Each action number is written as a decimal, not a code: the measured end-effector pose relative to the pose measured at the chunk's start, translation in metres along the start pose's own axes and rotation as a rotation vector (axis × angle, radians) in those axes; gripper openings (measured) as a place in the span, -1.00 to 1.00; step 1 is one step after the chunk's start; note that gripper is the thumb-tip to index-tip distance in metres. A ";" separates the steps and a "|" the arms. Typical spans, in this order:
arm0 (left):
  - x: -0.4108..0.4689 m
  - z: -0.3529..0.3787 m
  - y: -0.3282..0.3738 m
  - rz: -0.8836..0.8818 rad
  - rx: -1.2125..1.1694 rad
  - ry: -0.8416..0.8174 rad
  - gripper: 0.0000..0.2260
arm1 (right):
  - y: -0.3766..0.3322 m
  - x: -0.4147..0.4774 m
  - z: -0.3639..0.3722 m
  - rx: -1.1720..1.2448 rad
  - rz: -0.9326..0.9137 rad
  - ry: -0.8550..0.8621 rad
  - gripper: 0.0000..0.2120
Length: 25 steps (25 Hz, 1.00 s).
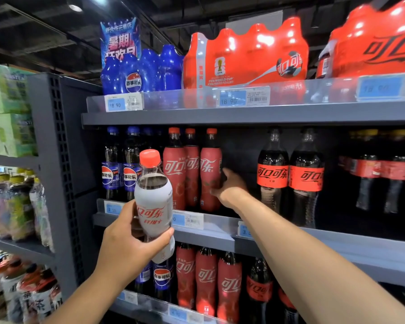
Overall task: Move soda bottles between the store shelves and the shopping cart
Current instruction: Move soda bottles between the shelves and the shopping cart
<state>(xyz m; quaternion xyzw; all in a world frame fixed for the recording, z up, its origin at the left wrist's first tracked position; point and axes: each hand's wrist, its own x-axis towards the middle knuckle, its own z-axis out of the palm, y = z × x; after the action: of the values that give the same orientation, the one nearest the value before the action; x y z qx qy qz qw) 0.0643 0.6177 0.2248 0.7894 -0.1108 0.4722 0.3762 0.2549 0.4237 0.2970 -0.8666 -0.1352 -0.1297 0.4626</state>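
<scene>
My left hand (129, 244) grips a white-labelled cola bottle (153, 199) with a red cap, held upright in front of the middle shelf (220, 232). My right hand (232, 185) reaches into that shelf and wraps around the right side of a red-sleeved cola bottle (210, 169), the rightmost of three red ones. Just right of that hand is a dark gap in the row. Beyond the gap stand two black cola bottles with red labels (290, 174). No shopping cart is in view.
Blue cola bottles (121, 164) stand left of the red ones. The top shelf (243, 115) carries blue and red shrink-wrapped multipacks. The lower shelf holds more blue, red and black bottles. A neighbouring rack (17, 206) at the left holds tea bottles and green cartons.
</scene>
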 end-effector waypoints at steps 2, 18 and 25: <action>0.001 0.003 0.000 -0.020 -0.026 0.010 -0.44 | -0.001 -0.011 -0.005 0.003 0.003 -0.009 -0.29; -0.024 0.081 0.098 0.111 -0.347 -0.304 -0.40 | 0.022 -0.225 -0.113 0.359 -0.282 -0.152 -0.35; -0.053 0.177 0.198 0.294 -0.438 -0.451 -0.32 | 0.094 -0.287 -0.219 0.276 -0.239 0.069 -0.33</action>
<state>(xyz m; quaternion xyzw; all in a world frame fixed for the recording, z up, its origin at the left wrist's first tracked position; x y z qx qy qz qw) 0.0488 0.3476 0.2301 0.7499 -0.4024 0.3002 0.4308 -0.0002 0.1576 0.2426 -0.7677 -0.2377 -0.1935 0.5628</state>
